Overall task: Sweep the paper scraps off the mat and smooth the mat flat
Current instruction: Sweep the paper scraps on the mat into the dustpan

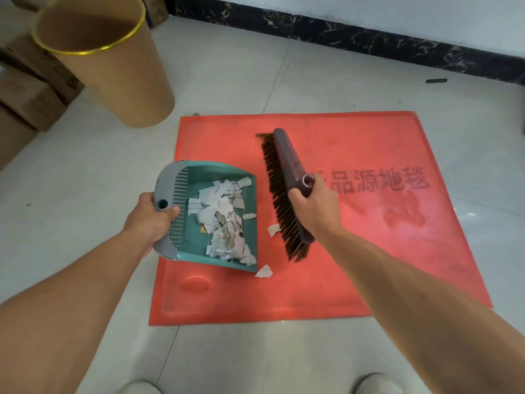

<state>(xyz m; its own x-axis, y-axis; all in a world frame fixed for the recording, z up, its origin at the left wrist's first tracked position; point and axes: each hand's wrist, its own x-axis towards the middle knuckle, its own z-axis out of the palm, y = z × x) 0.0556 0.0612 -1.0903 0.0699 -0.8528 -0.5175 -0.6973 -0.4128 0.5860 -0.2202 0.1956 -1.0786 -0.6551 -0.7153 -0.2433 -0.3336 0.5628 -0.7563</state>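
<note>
A red mat (355,265) with dark printed characters lies on the tiled floor; a raised bump (196,282) shows near its front left corner. My left hand (150,220) grips the grey back edge of a teal dustpan (193,240) that sits on the mat's left part and holds a heap of white paper scraps (224,220). My right hand (315,206) holds a purple brush head (287,166), its brown bristles facing the dustpan's open lip. Two loose scraps lie on the mat: one (274,229) by the bristles, one (264,271) at the dustpan's front corner.
A tall brown cylindrical bin (113,69) with a gold rim stands on the floor beyond the mat's left corner. Cardboard boxes (25,100) are stacked at the far left. A dark marble skirting (369,38) runs along the wall behind. My shoe tips (377,385) show at the bottom.
</note>
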